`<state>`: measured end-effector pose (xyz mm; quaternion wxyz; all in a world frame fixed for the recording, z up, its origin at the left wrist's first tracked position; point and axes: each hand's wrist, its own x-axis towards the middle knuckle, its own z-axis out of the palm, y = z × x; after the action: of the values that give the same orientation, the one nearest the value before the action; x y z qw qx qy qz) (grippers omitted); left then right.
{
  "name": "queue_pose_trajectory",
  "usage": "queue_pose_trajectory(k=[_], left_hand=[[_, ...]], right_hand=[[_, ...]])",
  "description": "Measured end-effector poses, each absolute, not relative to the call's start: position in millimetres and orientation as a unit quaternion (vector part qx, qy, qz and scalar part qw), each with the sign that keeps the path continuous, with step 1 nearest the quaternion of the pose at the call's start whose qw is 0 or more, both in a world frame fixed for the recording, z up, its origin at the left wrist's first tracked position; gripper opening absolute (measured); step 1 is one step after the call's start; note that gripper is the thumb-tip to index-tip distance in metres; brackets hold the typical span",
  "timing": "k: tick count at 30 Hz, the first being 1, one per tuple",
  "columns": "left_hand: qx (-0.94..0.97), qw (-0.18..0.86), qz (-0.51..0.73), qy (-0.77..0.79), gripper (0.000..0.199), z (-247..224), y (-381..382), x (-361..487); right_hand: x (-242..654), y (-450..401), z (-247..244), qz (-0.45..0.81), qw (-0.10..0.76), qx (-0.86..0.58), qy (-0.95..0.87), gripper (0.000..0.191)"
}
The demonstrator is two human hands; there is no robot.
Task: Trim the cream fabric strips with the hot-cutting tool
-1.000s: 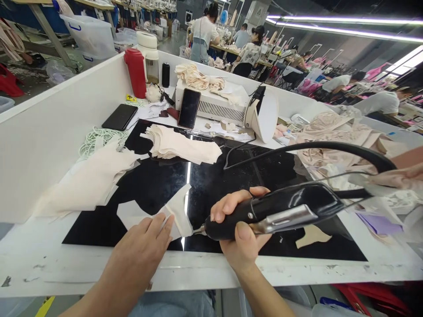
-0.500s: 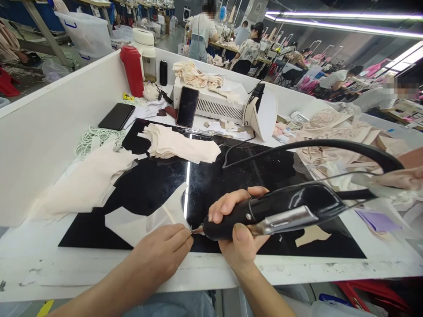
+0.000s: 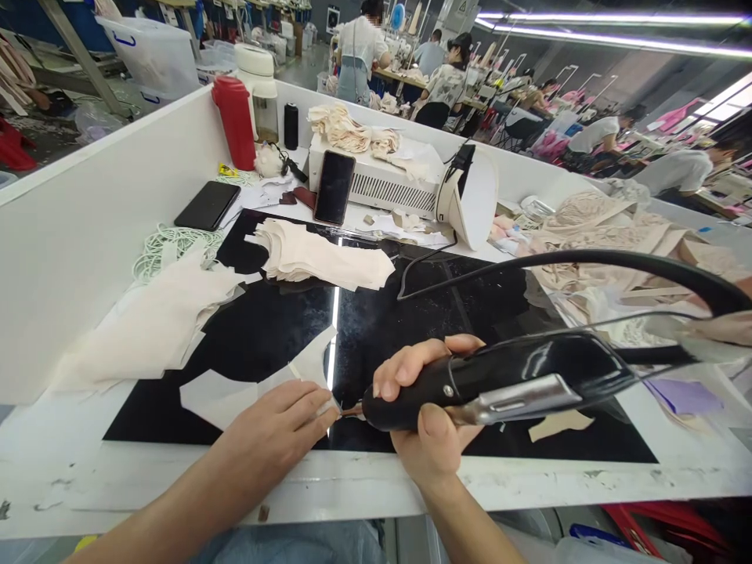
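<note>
My right hand (image 3: 432, 450) is wrapped round a black corded hand tool (image 3: 522, 360) with a long metal lever and a narrow copper-coloured tip. That tip points left and meets the edge of a pale fabric piece (image 3: 217, 395) beside my left fingertips. With its fingers pressed together, my left hand (image 3: 282, 427) pinches the same edge; the fingers cover part of the cloth. The piece spreads leftward over a glossy black board (image 3: 282, 313). Whether the tip touches the cloth or only lies close to it, I cannot tell.
Cream fabric stacks (image 3: 329, 258) lie at the board's back and left (image 3: 146, 329). Behind them stand a phone (image 3: 334, 188), a white vented box (image 3: 391, 192) and a red bottle (image 3: 233, 125). Beige strips (image 3: 623, 235) heap up on the right. A small scrap (image 3: 561, 425) lies near the tool.
My left hand and the fabric piece have shifted slightly left. The tool has moved a little to the right, and more of its tip shows between my hands.
</note>
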<state>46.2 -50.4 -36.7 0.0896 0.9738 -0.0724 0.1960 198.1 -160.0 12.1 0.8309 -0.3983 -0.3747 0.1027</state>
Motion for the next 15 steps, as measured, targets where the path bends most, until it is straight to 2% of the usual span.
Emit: queue_pose_trajectory(k=[15], left_hand=[[0.976,0.096,0.192,-0.043,0.04,-46,-50,38]], right_hand=[[206,-150,15,0.09,0.816,-0.444,-0.36,0.041]])
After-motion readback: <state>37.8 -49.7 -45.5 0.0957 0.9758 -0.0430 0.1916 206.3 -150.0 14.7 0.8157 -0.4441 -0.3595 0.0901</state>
